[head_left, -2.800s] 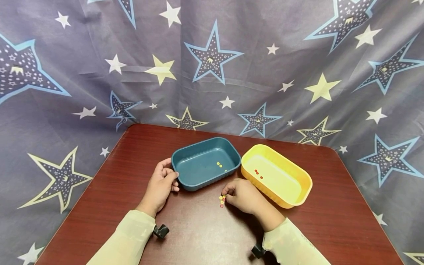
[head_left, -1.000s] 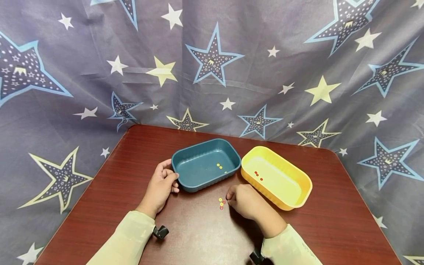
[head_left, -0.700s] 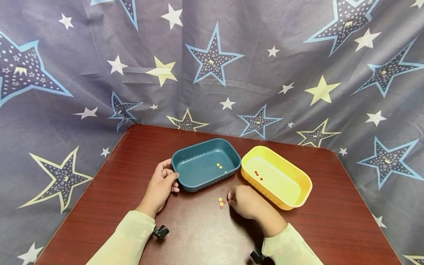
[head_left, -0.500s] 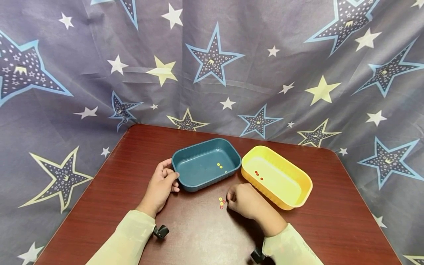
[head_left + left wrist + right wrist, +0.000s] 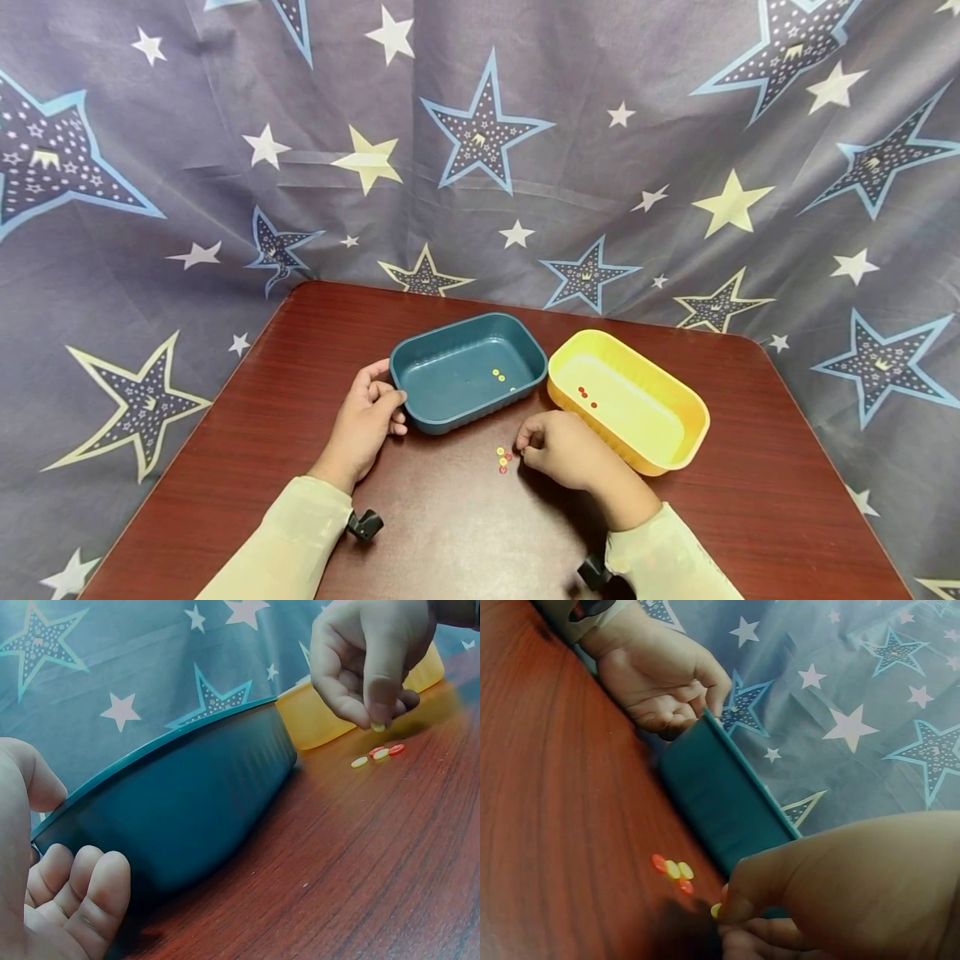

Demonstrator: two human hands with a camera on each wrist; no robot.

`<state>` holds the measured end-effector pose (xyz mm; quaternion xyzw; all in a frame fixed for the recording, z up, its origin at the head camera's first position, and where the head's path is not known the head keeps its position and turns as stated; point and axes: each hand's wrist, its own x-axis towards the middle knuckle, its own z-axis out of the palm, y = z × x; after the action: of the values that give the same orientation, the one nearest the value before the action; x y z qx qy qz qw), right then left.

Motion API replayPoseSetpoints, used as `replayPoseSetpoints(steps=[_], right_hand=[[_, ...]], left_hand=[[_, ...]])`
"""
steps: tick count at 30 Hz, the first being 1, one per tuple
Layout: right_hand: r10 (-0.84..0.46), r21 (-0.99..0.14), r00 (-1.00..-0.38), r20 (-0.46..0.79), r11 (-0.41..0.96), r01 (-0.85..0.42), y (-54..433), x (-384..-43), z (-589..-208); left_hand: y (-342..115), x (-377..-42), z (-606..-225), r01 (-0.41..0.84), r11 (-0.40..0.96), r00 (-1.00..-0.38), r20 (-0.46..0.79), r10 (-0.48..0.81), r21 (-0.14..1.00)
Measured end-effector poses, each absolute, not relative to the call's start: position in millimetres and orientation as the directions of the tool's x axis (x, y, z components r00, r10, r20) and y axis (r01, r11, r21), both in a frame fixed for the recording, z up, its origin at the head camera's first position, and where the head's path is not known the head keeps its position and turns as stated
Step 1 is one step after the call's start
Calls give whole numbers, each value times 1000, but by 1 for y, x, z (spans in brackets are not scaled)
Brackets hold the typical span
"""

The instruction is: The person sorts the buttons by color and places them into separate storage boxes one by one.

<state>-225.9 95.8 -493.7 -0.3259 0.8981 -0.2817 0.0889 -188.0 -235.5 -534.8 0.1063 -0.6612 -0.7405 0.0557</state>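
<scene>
My left hand [image 5: 362, 423] grips the near left end of a dark teal plastic tray [image 5: 438, 414], thumb at the rim and the other fingers curled against its outer wall. Between thumb and forefinger, my right hand [image 5: 566, 450] pinches a small yellow button-like disc [image 5: 378, 727], just above the table. Beside those fingertips lies a little cluster of loose discs on the wood: a yellow disc [image 5: 501, 451], a red disc [image 5: 508, 456], and another of each colour. Inside the teal tray sit a few yellow discs [image 5: 501, 377].
A yellow tray [image 5: 693, 433] stands right of the teal one, close behind my right hand, with three red discs [image 5: 585, 395] inside. The reddish-brown table [image 5: 255, 467] ends at the back against a star-patterned curtain [image 5: 480, 217].
My right hand has lifted a yellow disc from the cluster and drawn a little to the right of it. My left hand keeps its grip on the teal tray.
</scene>
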Motion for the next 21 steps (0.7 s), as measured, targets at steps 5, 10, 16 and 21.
replayPoseSetpoints(steps=[5,10,16,21], right_hand=[[-597,-611,-802,7,633,-476,103,-229,-481],[-558,-668,-830,-27,628,-400,110,-233,-464],[-546,-697,-837,-37,614,-370,121,-241,-449],[-526,-720,-849,-46,607,-336,128,-247,-437]], left_hand=[[-235,-188,-533,-58,-115,-971,-83,-224,992],[-235,-187,-533,-59,-110,-971,-82,-226,992],[-236,-187,-534,-59,-114,-971,-83,-224,992],[-236,-188,-535,-58,-115,-971,-83,-224,992]])
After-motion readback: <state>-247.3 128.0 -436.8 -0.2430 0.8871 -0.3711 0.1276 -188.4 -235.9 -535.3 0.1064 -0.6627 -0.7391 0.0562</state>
